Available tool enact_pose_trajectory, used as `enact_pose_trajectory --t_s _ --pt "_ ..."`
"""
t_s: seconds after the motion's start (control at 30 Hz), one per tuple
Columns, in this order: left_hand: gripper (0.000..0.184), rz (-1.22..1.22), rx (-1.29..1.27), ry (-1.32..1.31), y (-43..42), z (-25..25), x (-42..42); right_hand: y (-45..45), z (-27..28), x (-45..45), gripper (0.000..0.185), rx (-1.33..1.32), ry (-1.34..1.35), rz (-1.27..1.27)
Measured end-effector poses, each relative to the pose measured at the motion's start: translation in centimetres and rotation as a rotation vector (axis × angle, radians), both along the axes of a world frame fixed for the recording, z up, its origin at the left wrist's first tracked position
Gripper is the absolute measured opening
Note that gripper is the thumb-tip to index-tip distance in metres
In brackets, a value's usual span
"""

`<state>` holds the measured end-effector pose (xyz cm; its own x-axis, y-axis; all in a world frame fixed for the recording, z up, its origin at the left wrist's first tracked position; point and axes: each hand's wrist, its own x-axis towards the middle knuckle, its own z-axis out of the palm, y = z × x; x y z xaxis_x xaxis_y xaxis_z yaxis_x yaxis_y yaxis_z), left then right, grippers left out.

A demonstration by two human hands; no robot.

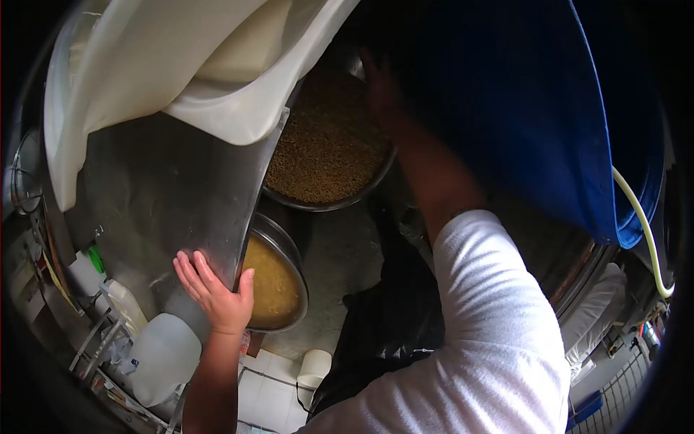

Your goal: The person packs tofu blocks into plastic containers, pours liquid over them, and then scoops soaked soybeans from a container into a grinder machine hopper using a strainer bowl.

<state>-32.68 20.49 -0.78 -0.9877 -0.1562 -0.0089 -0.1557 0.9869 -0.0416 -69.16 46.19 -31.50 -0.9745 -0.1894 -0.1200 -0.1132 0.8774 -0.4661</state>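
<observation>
My left hand (217,293) lies on the steel tabletop (173,188) by its edge, fingers stretched out flat and the thumb apart. In deep shadow, my right hand (381,83) reaches down to the far right rim of a large round metal bowl (329,207). Its fingers are too dark to tell whether they grip the rim. Small brown grains or beans (325,159) fill much of that bowl. Nearer to me, partly under the table edge, a second metal bowl (302,307) holds a cloudy yellow liquid (269,286).
A big blue plastic barrel (520,108) rises at the right, with a pale hose (640,210) over its side. White plastic tubs (238,119) stand on the table. Below left is a translucent jug (166,358); a white cup-like container (314,367) is near the floor tiles.
</observation>
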Motion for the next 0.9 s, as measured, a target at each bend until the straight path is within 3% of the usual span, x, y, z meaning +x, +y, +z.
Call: enact_pose_trajectory --t_s 0.27,0.33,0.57,0.63,0.73,0.87,0.9 --pt "0.099 -0.022 -0.006 -0.009 0.0 0.0 -0.2 1.1 -4.6 0.4 0.078 -0.348 0.166 -0.061" --pt "0.099 -0.020 -0.004 -0.001 0.1 -0.1 -0.3 1.3 -4.4 0.3 0.077 -0.586 -0.198 -0.239" --pt "0.100 -0.016 -0.013 -0.029 0.0 -0.1 -0.1 1.6 -3.2 3.1 0.072 -0.593 -0.390 -0.249" --pt "0.100 -0.024 -0.003 -0.022 0.0 -0.1 -0.2 1.7 -5.1 3.7 0.067 -0.612 -0.481 -0.302" --pt "0.100 -0.031 -0.016 -0.017 0.0 -0.1 -0.3 1.7 -3.4 4.2 0.061 -0.648 -0.650 -0.416" --pt "0.100 -0.023 -0.021 -0.024 0.1 -0.1 -0.1 2.0 -10.9 5.7 0.051 -0.664 -0.801 -0.432" --pt "0.100 -0.021 -0.016 -0.025 0.1 -0.1 -0.1 2.3 -11.0 6.8 0.044 -0.946 -0.727 -0.472"
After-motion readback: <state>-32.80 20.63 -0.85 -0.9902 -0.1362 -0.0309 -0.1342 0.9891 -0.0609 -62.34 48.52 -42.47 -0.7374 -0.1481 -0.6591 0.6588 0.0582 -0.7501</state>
